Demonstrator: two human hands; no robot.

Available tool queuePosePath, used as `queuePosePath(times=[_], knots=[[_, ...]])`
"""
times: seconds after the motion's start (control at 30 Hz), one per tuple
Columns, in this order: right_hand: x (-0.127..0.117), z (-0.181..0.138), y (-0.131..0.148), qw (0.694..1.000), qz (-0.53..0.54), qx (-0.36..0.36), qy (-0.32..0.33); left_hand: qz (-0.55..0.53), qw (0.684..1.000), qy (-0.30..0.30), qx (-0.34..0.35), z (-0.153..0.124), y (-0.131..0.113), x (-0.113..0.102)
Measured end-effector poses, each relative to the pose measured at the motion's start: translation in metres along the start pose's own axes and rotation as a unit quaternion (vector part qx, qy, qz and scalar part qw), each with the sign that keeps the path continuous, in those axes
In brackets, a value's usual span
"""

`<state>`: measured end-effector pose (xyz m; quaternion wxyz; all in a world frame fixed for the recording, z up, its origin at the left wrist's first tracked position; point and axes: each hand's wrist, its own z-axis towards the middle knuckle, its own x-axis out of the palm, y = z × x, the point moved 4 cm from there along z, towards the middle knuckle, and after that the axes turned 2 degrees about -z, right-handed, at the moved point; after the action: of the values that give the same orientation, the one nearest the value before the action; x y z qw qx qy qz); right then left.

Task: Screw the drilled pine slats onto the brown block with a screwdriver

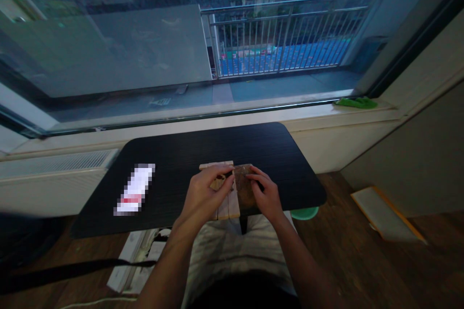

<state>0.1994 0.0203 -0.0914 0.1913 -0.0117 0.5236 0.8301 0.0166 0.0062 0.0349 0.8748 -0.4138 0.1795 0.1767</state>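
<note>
A pale wooden frame or board (227, 208) lies on the black table (181, 154) near its front edge, with a brown cork-like slab (243, 188) against its right side. My left hand (203, 195) rests on the wooden piece, fingers curled in a pinch at its upper part; what the fingertips grip is too small to name. My right hand (266, 193) lies on the brown slab with fingers bent and pressed down on it. Both hands meet over the seam between the two pieces.
A pixelated white and red flat item (135, 189) lies at the table's left. A big window and sill run behind, with a green cloth (357, 102) on the sill. A teal bowl (304, 213) sits under the table's right; boxes (137, 260) and a flat board (386, 212) lie on the floor.
</note>
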Motion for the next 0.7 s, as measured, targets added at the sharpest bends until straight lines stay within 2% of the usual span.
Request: queuePosePath(times=[0.5, 0.7], knots=[[0.0001, 0.0003, -0.0021, 1.0, -0.005, 0.003, 0.003, -0.009, 0.999, 0.02, -0.028, -0.001, -0.0021, -0.0004], [-0.001, 0.0005, 0.0005, 1.0, -0.001, 0.001, 0.002, -0.002, 0.998, 0.056, 0.006, -0.0007, -0.002, 0.0004]])
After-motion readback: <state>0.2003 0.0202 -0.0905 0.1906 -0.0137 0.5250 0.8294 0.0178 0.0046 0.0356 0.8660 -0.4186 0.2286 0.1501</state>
